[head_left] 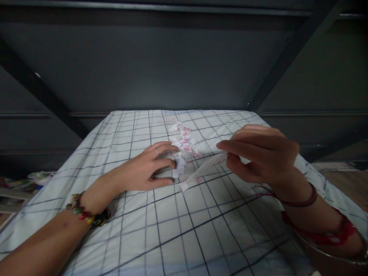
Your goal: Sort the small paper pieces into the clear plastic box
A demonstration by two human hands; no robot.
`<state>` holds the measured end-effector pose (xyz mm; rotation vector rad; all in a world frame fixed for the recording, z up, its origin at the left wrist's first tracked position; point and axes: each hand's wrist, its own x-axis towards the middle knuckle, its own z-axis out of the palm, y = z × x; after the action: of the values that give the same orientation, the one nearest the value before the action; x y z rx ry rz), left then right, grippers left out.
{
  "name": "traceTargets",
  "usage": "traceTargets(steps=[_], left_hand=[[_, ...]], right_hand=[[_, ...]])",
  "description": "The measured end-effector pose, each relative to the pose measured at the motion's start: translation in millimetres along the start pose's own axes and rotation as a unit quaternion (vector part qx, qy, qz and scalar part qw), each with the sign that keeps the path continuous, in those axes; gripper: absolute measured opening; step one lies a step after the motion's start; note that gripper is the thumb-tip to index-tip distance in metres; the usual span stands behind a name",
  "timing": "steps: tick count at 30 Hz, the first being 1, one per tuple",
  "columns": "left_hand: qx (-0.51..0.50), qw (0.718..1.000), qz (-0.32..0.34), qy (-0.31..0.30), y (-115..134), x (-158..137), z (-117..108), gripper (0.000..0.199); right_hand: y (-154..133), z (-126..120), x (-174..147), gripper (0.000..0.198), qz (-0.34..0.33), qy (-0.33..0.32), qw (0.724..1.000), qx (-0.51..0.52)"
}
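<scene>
Small torn scraps of paper [184, 138], white with pink marks, lie in a loose pile on the checked cloth. My left hand [152, 165] rests at the left side of the pile, its fingers apart and curved round a few white paper scraps [179, 165]; nothing is visibly gripped. Thumb and fingers of my right hand [255, 153] are pinched on a thin white strip [211, 164], seemingly paper, held over the cloth and blurred by motion. A small white scrap [184, 186] shows at the strip's lower end; whether they are joined I cannot tell.
A white cloth with dark grid lines [178, 230] covers the raised surface. Behind it stands a dark panel with a metal frame [172, 65]. Low at the left is a shelf with assorted items [37, 180]. Brown floor [339, 182] shows at the right.
</scene>
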<state>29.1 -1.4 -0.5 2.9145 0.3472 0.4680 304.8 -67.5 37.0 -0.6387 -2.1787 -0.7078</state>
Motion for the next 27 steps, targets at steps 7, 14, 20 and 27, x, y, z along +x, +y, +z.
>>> traceTargets(steps=[7,14,20,27], left_hand=[[0.009,1.000,0.019,0.009,-2,0,2,0.023],[0.007,1.000,0.022,0.009,-1,0,2,0.019],[0.004,1.000,0.025,0.007,0,0,1,0.022],[-0.016,0.998,0.044,-0.028,9,5,0,0.029]], right_hand=[[5,1,-3,0.014,-0.020,-0.013,1.000,-0.021],[6,2,-3,0.012,-0.018,0.003,0.997,-0.070],[8,0,-4,0.013,-0.017,-0.008,0.997,-0.080],[8,-5,-3,0.014,-0.011,-0.029,0.997,-0.076]])
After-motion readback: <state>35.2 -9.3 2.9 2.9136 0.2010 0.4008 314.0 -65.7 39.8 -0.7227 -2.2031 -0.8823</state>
